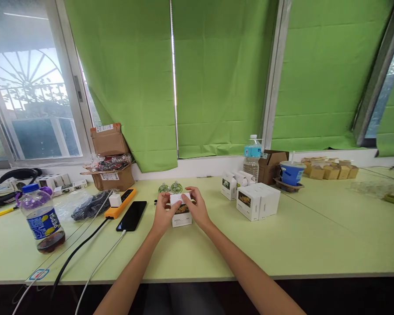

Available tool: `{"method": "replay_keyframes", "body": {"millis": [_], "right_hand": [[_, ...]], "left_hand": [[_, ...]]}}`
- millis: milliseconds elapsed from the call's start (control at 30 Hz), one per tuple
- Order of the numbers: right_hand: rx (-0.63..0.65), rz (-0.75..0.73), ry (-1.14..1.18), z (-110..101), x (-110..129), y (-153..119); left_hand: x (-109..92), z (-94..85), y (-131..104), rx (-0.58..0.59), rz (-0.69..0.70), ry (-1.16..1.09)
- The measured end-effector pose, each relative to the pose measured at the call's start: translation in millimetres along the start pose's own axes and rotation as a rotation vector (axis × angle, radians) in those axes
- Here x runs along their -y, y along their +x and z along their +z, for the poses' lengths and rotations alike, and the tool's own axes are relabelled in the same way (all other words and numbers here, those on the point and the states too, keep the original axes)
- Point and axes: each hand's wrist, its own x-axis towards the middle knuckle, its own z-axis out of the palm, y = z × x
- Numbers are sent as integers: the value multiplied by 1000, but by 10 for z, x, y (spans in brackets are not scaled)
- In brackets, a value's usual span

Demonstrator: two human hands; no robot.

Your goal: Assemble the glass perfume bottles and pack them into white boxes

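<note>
A small white box (181, 220) with a dark picture on its front stands on the pale green table, in the middle near me. My left hand (164, 213) holds its top from the left, the thumb on the white top part. From the right, my right hand (197, 208) grips the same top, its thumb pressed there too. Small green glass items (176, 187) sit just behind the hands. Further right stand closed white boxes (248, 204) side by side, with more white cartons (229, 186) behind them.
Left of my hands lie a black phone (131, 216) on a cable, an orange power strip (124, 202) and a Pepsi bottle (43, 221). A water bottle (251, 159), blue cup (292, 173) and small brown boxes (330, 171) stand at the back right.
</note>
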Motion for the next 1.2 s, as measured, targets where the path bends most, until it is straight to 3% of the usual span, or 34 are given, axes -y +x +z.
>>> {"method": "replay_keyframes", "body": {"millis": [100, 233, 667, 1000, 1200], "right_hand": [[74, -1, 3, 0, 20, -14], [75, 32, 31, 5, 1, 3], [90, 36, 1, 30, -46, 8], [59, -91, -69, 14, 50, -30], [113, -40, -64, 18, 33, -25]], "left_hand": [[4, 8, -22, 56, 21, 82], [0, 7, -27, 99, 44, 157], [-9, -16, -61, 68, 140, 347], [-52, -29, -76, 44, 213, 417], [-47, -34, -71, 29, 247, 455]]}}
